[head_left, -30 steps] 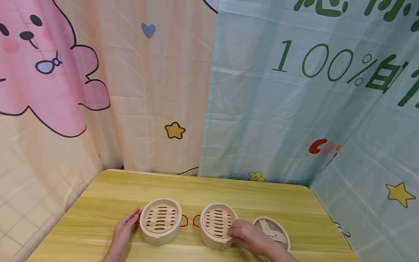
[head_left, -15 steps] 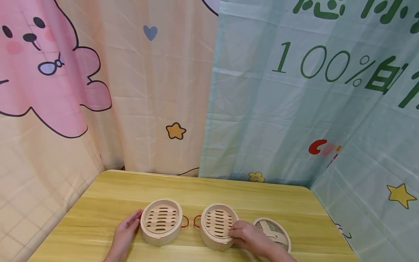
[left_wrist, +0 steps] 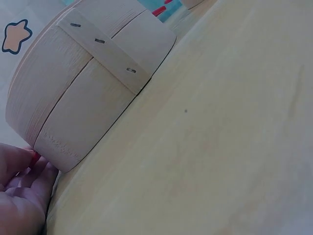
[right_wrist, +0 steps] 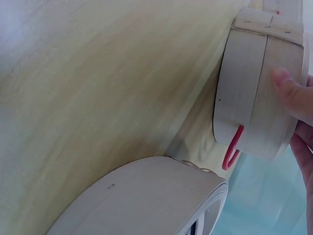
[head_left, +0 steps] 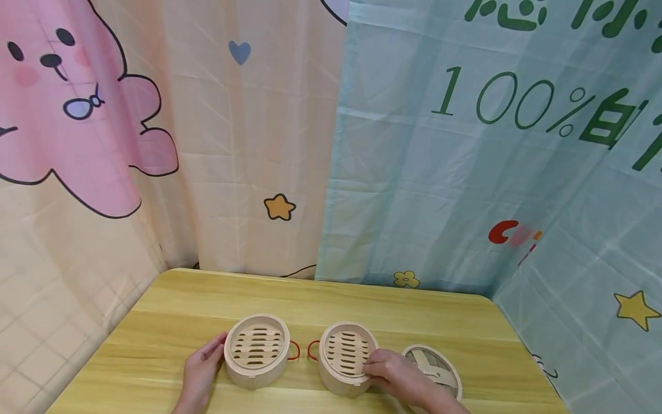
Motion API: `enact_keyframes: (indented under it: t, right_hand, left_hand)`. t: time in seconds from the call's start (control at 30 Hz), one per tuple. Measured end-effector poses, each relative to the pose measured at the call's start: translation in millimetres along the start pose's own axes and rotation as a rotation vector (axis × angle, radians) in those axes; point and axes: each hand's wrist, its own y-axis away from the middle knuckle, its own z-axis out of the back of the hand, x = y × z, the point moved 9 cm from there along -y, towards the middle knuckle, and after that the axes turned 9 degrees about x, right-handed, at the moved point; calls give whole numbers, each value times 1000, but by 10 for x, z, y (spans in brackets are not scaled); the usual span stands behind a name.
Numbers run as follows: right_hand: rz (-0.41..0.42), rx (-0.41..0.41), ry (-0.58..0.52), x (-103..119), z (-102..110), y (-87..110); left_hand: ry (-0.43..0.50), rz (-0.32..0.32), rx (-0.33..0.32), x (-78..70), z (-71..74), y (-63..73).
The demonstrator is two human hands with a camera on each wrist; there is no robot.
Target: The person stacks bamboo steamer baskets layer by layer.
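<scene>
Two round bamboo steamer baskets with slatted bases stand side by side in the head view. At the left basket (head_left: pixel 256 368), my left hand (head_left: pixel 199 371) is on its outer left side. The left wrist view shows thumb and fingers pinching that basket's small red handle (left_wrist: pixel 34 159). My right hand (head_left: pixel 395 374) grips the rim of the right basket (head_left: pixel 336 376). In the right wrist view its thumb (right_wrist: pixel 288 88) presses the outer wall, with the other fingers over the rim. The right basket's red side handle (right_wrist: pixel 234 147) is free of the hand.
A woven bamboo lid (head_left: pixel 434 368) lies right of the baskets, partly behind the right forearm. Everything stands on a wooden table (head_left: pixel 310 299). Printed curtains (head_left: pixel 258 144) hang behind the table and at its sides.
The whole head view has shifted slightly to the right. Both hands keep their places at the baskets, and nothing else has visibly moved.
</scene>
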Motion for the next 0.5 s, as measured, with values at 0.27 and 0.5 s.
enact_keyframes:
  t: [0.27,0.5]
  right_hand:
    - [-2,-51,39,-15,104,28]
    - [-38,-49,42,-19,226,-63]
  left_hand:
    - [-20,-8,-13,-5,-19,1]
    - [-67,25,-17,15,9,-10]
